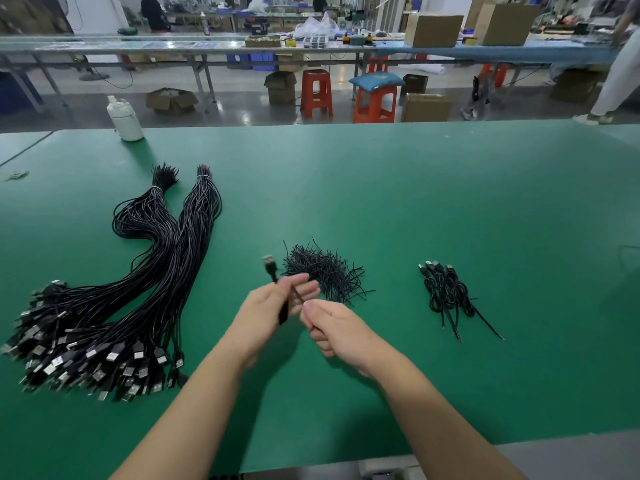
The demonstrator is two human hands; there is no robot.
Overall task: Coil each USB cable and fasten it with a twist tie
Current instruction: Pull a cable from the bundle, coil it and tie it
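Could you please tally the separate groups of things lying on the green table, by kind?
Big bundles of uncoiled USB cables: 1
Piles of twist ties: 1
Small groups of coiled cables: 1
White bottles: 1
Total: 4
A further cable is held in the hands, off the table.

the table (450, 202) is covered in a green mat, smooth with a soft, low sheen. the bundled usb cables (166, 265) have black plastic sheathing, slightly glossy, and their plugs (104, 358) end in bright bare metal shells. the pile of twist ties (322, 271) looks thin, black and matt. the coiled cables (446, 292) share the same dark, faintly shiny plastic. the bottle (124, 119) is white plastic, smooth. beyond, the stools (375, 102) are glossy orange plastic and the boxes (433, 31) plain brown cardboard.
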